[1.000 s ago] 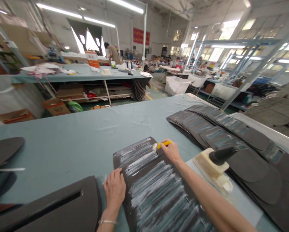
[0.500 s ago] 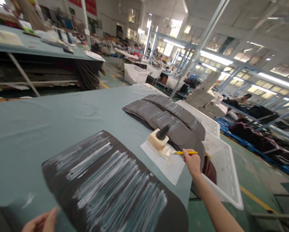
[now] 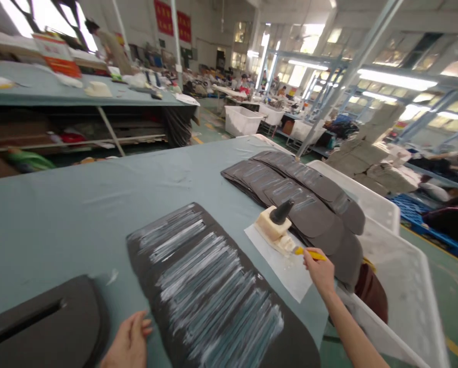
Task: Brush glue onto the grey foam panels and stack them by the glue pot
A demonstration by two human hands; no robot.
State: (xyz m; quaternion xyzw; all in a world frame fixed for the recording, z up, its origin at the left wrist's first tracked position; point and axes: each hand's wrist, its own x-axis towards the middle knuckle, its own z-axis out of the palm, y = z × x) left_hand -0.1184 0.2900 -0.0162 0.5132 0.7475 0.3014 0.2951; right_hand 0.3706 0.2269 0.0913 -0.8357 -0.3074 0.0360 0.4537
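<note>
Right hand (image 3: 321, 272) pinches yellow brush (image 3: 314, 254) by handle, tip at foot of cream container (image 3: 270, 224), which sits on white sheet (image 3: 290, 280), presumably to spare the table (image 3: 163, 179); left hand (image 3: 130, 338), empty, fingers loosely bent, is just beside white-streaked dark panel (image 3: 215, 281) lying left of sheet.

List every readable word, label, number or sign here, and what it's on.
No text reads clearly.
Red banner, background: yellow characters, too blurred.
Orange-and-white container, upper left: lettering, too blurred.
Dark streaked panel, yellow brush, cream bottle: none visible.
</note>
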